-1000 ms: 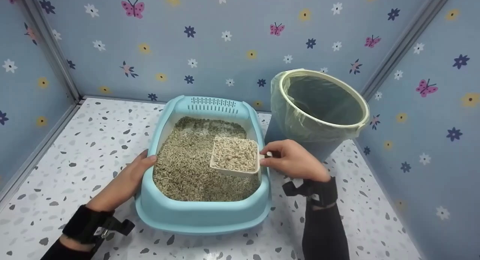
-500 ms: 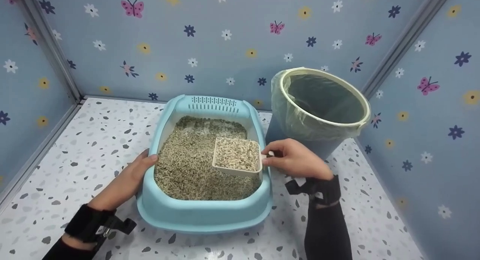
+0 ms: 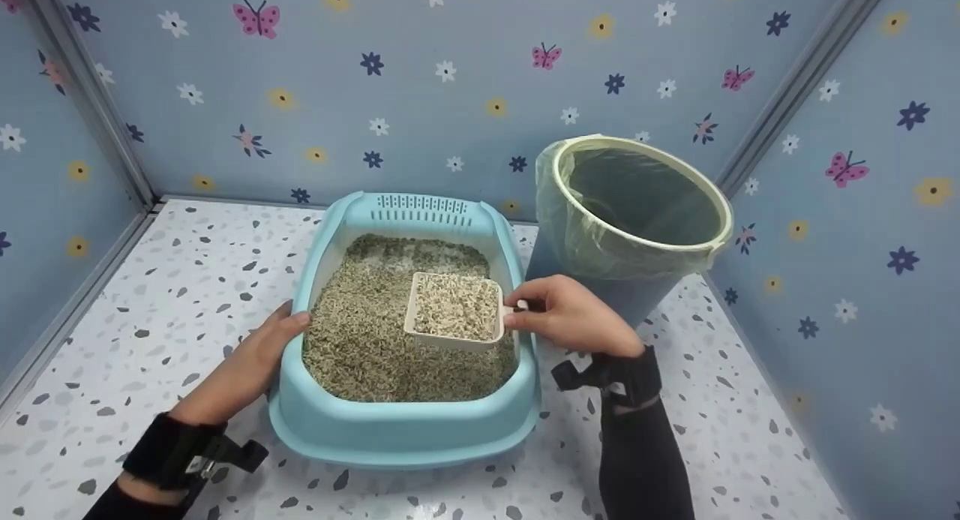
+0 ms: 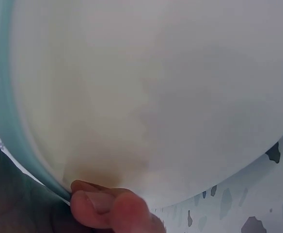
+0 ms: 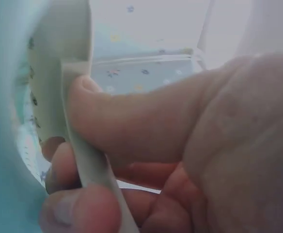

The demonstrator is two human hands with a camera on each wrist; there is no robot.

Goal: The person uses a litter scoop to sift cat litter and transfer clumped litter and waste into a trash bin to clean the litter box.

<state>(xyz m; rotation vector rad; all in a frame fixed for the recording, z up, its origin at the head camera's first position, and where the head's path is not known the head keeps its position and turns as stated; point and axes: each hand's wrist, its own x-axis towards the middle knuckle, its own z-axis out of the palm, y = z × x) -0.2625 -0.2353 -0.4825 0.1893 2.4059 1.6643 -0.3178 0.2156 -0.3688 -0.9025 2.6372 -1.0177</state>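
My right hand [image 3: 574, 316] pinches the handle of a white litter scoop [image 3: 411, 302]. Pale granules fill the scoop, which hangs level over the right half of a light blue litter box [image 3: 405, 434]. In the right wrist view the scoop's handle [image 5: 88, 160] lies between thumb and curled fingers. A bed of greenish-brown litter [image 3: 375, 340] covers the box's floor. My left hand [image 3: 262, 351] grips the box's left rim, thumb on top. The left wrist view shows its fingertips [image 4: 127, 208] against the pale wall of the box.
Behind my right hand stands a blue bin [image 3: 634, 295] lined with a translucent bag [image 3: 570, 235] under a cream ring. Flowered panels [image 3: 442, 130] enclose the back and sides. The speckled tabletop [image 3: 187, 280] extends around the box.
The filled scoop and my right hand have shifted slightly left over the litter. My left hand stays on the rim. The whole view has moved a little.
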